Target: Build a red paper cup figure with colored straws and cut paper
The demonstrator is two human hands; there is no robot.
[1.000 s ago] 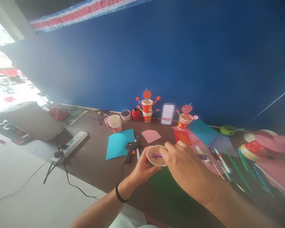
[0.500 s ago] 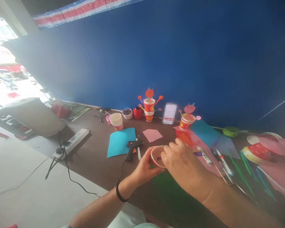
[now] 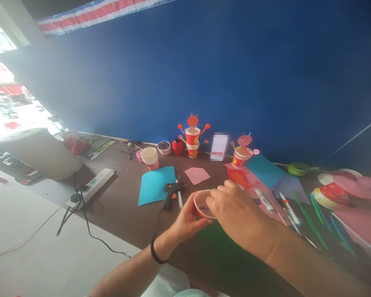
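Note:
My left hand [image 3: 187, 220] grips a red paper cup [image 3: 202, 204] from below and the side, its white inside turned toward me. A purple stick [image 3: 204, 208] shows inside the cup. My right hand [image 3: 236, 212] is curled over the cup's right rim, fingertips pinched at that stick. Both hands hover just above the brown table [image 3: 123, 208], over a dark green sheet [image 3: 222, 251].
A black glue gun [image 3: 172, 189] lies on the table beside a blue sheet [image 3: 156, 185]. A white power strip [image 3: 91, 187] sits at the left. Cup figures [image 3: 192, 138] and a stack of cups [image 3: 150, 158] stand by the blue wall. Pens, sticks and pink paper [image 3: 297, 206] lie right.
The cup has tilted, its red outside now showing more and the purple stick sunk deeper into it. Both hands stayed roughly in place.

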